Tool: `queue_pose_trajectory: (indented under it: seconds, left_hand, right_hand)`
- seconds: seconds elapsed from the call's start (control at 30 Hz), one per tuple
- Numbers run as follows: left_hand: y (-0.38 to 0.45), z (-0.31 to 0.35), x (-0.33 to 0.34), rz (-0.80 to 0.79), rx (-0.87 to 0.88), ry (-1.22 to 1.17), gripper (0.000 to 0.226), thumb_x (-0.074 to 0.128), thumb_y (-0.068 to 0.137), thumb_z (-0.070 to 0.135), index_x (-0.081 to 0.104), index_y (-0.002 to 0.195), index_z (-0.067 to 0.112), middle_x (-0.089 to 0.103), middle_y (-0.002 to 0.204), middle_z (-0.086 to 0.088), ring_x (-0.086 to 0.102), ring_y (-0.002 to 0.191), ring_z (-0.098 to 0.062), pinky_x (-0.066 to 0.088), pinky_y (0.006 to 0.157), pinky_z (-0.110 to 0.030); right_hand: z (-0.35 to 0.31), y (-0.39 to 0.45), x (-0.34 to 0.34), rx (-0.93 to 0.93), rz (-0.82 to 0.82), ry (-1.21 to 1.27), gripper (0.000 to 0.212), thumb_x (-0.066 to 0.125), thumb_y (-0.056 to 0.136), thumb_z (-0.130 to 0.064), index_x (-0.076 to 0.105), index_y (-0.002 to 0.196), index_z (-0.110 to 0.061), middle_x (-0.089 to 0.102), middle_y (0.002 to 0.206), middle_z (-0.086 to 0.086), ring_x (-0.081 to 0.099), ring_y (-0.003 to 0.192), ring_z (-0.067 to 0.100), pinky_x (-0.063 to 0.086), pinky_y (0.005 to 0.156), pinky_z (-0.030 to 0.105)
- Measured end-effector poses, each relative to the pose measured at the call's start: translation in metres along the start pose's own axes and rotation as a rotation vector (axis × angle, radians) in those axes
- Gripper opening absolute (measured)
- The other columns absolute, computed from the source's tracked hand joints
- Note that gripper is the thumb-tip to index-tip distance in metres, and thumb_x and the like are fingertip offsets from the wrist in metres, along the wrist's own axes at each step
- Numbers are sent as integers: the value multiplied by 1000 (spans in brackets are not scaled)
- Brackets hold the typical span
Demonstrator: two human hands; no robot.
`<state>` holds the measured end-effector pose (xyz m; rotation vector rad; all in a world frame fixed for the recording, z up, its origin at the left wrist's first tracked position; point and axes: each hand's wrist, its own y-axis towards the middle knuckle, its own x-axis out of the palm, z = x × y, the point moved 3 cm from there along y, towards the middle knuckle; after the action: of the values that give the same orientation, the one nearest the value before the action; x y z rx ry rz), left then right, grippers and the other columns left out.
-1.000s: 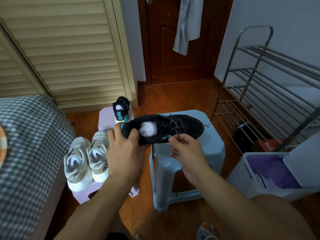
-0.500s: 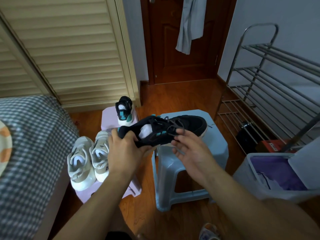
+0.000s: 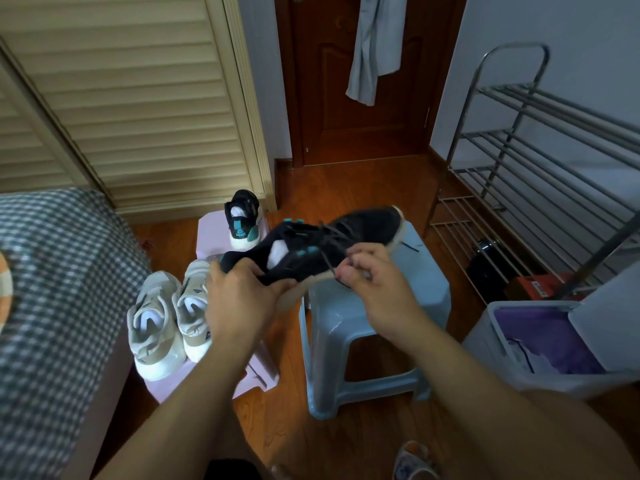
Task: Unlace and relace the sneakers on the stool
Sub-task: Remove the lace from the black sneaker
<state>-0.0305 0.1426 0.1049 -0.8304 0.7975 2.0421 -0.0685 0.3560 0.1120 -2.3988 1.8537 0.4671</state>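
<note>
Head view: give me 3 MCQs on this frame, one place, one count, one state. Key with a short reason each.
1. Where is the black sneaker that is being worked on?
A. Flat on the floor
B. Held above the blue stool
C. On the metal rack

2. How many beige sneakers stand on the pink stool?
A. One
B. Two
C. Four

3. What is the right hand doing?
A. Pinching a dark lace
B. Resting flat on the stool
C. Holding a slipper

Key:
1 B: the left hand grips its heel end, toe over the stool top.
2 B: a pair sits side by side.
3 A: fingertips close on the lace by the eyelets.
</note>
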Motion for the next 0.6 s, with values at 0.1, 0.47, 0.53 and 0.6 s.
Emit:
queue_pose_trajectory:
  seconds: [0.1, 0.47, 0.53, 0.6]
  left_hand:
    - [19, -27, -6, -92, -151, -52, 44, 85, 70, 56, 65, 88, 22, 61, 111, -8, 34, 100, -14, 37, 74, -32]
    - [27, -42, -1, -148, -243, -102, 51, 87, 60, 61, 65, 86, 23, 60, 103, -2, 57, 101, -25, 55, 80, -42]
    - [25, -39, 6, -217, -195, -70, 48, 86, 61, 62, 65, 83, 25, 63, 98, -1, 56, 100, -23, 55, 79, -41]
    - [24, -35, 12, -271, -168, -62, 54, 80, 52, 72, 63, 79, 28, 67, 91, 0, 61, 97, -24, 58, 78, -43]
  right_hand:
    - [-7, -8, -5, 111, -285, 490, 32, 44, 103, -12, 59, 89, 13, 67, 128, 9, 56, 130, 19, 36, 115, 38]
    - [-27, -15, -39, 54, -421, 593, 22, 72, 87, -19, 75, 108, -11, 54, 58, 4, 58, 59, 16, 43, 106, 46]
    - [-33, -13, -46, -14, -384, 958, 33, 81, 81, -26, 75, 111, -12, 66, 74, 2, 66, 77, 15, 30, 116, 46]
    - [-33, -9, -50, -50, -329, 1052, 38, 76, 84, -22, 71, 121, -18, 70, 81, 1, 67, 74, 14, 43, 109, 42]
